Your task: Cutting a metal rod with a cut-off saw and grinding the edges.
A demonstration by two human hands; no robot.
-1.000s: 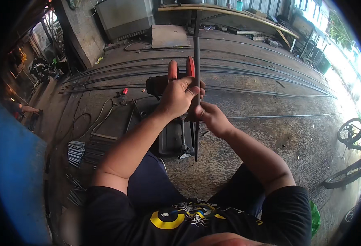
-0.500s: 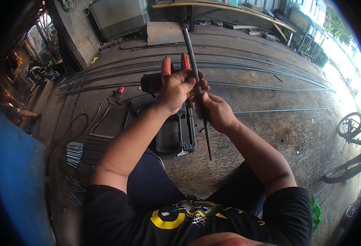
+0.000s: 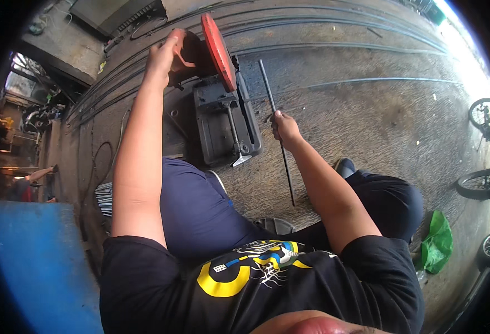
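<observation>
My left hand [image 3: 160, 58] is wrapped round the orange handle [image 3: 183, 55] of a chop saw, left of its red blade guard [image 3: 219, 53]. The saw's black base [image 3: 214, 142] rests on the floor in front of my legs, with a screw clamp [image 3: 233, 127] and a pale crank handle on it. To the right of the base, my right hand [image 3: 285, 129] grips a thin dark metal rod [image 3: 288, 175] near its middle. That rod is tilted, its far end up toward the saw and its near end toward my knees.
Several long metal rods [image 3: 334, 47] lie across the floor beyond the saw; one thin rod [image 3: 384, 79] runs rightward from it. Cut short rods [image 3: 104, 199] are bundled beside my left arm. A blue panel [image 3: 38, 250], a green bag [image 3: 437, 242] and bicycle wheels [image 3: 478, 183] stand at the sides.
My left hand has left the rod and taken hold of the saw's handle. My right hand alone now holds the rod, lower in view. The view has tilted down and shifted.
</observation>
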